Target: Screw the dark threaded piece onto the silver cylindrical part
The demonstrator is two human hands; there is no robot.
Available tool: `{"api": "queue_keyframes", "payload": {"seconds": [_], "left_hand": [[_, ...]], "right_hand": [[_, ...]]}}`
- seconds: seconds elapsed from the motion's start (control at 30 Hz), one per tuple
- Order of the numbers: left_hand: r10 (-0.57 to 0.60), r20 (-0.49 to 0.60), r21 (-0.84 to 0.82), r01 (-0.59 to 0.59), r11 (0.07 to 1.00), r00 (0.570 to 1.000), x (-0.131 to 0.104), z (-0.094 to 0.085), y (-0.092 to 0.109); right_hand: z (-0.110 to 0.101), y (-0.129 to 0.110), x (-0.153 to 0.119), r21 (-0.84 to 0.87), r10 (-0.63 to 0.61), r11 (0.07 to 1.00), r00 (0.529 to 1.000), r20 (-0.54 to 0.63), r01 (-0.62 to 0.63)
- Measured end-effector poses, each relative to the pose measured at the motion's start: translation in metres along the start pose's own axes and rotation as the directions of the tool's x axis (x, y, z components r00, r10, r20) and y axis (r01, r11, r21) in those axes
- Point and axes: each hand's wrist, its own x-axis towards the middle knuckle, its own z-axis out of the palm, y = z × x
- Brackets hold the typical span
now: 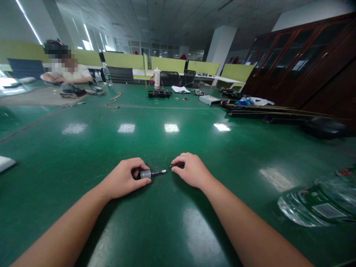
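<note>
With fingers point(141, 182), gripped grey cylinder point(145, 174) in left hand point(122, 180), dark piece point(172, 166) in right hand point(193, 170); best kept both steady

On the table point(130, 144), below the frame's centre, a shafted piece point(145, 174) in the left hand point(125, 178) lies left of a second piece point(172, 166) in the right hand point(191, 171), with a bottle point(314, 204) at lower right, a flask point(157, 78) at upper centre, and a person point(75, 72) upper left, a cabinet point(303, 55) upper right.
</note>
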Motion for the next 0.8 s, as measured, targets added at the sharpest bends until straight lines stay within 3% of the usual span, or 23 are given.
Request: {"api": "queue_keyframes", "payload": {"seconds": [0.33,0.57,0.8], "left_hand": [[0.004,0.001,-0.014,-0.004,1.000,1.000,0.001,0.000,-0.002],[0.058,0.004,-0.073,-0.058,0.996,0.998,-0.001,0.006,0.004],[0.069,0.046,-0.131,-0.062,0.989,0.997,-0.001,0.005,0.007]], "right_hand": [[-0.001,-0.006,-0.001,0.092,-0.119,0.989,0.991,0.060,0.113],[0.011,-0.021,-0.004,0.253,-0.175,0.955,0.983,0.049,0.157],[0.015,-0.024,-0.004,0.241,-0.224,0.949,0.972,0.064,0.203]]}}
